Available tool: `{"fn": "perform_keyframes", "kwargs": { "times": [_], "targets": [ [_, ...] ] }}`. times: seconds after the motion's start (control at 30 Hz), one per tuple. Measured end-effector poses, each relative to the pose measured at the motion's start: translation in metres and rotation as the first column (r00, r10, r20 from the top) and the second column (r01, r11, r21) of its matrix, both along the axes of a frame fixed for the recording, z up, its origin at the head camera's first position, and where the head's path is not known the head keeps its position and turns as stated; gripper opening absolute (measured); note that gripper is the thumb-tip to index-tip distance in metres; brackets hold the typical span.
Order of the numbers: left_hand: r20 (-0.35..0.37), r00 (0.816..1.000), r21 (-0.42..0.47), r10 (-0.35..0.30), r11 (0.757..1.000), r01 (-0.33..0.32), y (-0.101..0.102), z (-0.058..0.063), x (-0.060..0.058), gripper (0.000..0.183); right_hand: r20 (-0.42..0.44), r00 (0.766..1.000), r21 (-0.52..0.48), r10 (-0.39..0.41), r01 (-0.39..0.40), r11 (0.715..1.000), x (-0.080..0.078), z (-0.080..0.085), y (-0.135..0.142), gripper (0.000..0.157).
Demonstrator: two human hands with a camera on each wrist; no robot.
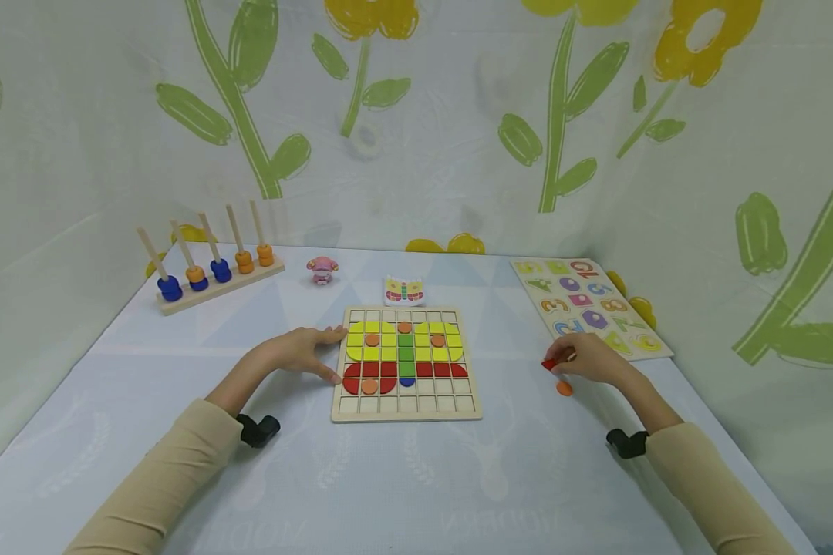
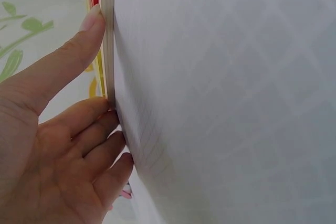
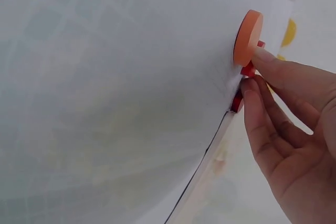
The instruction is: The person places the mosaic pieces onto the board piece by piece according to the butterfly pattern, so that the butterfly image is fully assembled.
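Note:
A wooden grid board lies flat on the table, bearing yellow, red, green, orange and blue pieces laid out as a butterfly. My left hand touches the board's left edge with thumb and fingertips, the fingers fairly straight. Off to the board's right, my right hand pinches a red piece at the tabletop. A second red piece shows under its fingertips, partly hidden. Right beside this hand is an orange disc. Behind the board stands a small card with a butterfly pattern.
A wooden peg stand with blue and orange rings is at the back left. Near it sits a small pink figurine. At the back right lies a number puzzle board, close beyond my right hand. Flowered cloth hangs behind the table.

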State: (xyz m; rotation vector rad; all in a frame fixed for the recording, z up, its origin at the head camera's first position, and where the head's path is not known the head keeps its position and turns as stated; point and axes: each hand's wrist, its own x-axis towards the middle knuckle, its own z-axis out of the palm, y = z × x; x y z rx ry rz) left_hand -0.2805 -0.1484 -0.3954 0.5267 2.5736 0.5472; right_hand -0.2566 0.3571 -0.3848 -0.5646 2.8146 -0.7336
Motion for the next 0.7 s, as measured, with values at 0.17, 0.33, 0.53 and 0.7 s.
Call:
{"fn": "perform_keyframes", "kwargs": {
  "times": [0.17,0.33,0.53,0.7],
  "targets": [
    [0.007,1.000,0.008,0.003,1.000,-0.003,0.000,0.001,0.000,0.097,-0.019,1.000,-0.004,0.005,-0.005,1.000,0.002,0.000,-0.002,0.013],
    [0.009,1.000,0.010,0.006,1.000,-0.006,0.000,0.000,-0.001,0.097,-0.061,0.998,-0.007,0.017,-0.017,1.000,0.004,0.001,-0.005,0.012],
    [0.008,1.000,0.003,0.010,1.000,-0.010,0.000,0.000,-0.001,0.097,-0.116,0.993,-0.018,0.021,-0.023,1.000,0.010,0.010,-0.028,0.012],
    [0.008,1.000,-0.003,0.008,1.000,-0.008,0.000,-0.001,-0.002,0.097,-0.104,0.994,-0.081,0.036,-0.044,0.996,0.015,0.012,-0.053,0.011]
  ]
}}
